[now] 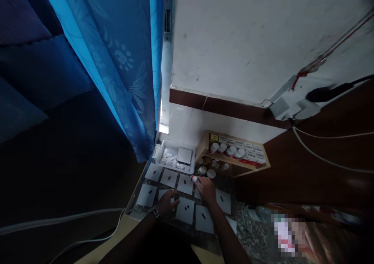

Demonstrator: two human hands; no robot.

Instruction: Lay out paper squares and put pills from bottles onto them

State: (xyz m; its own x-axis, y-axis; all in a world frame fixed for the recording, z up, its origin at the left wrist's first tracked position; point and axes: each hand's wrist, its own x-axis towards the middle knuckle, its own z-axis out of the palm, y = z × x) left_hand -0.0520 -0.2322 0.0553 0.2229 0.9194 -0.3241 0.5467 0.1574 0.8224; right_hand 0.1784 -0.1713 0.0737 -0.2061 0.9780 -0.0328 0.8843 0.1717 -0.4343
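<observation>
Several white paper squares (168, 177), each with a small dark pill or two on it, lie in rows on a speckled counter (251, 233). My right hand (206, 190) is closed around a small white bottle with a red band (194, 179), held over the squares. My left hand (167, 202), a watch on its wrist, rests with fingers bent on a paper square (163, 195) in the middle row.
A white tray (175, 157) of folded papers stands behind the squares. A wooden shelf (233, 155) beside it holds white bottles and small boxes. A blue curtain (117, 69) hangs at left. Cables and a power strip (292, 108) hang on the wall at right.
</observation>
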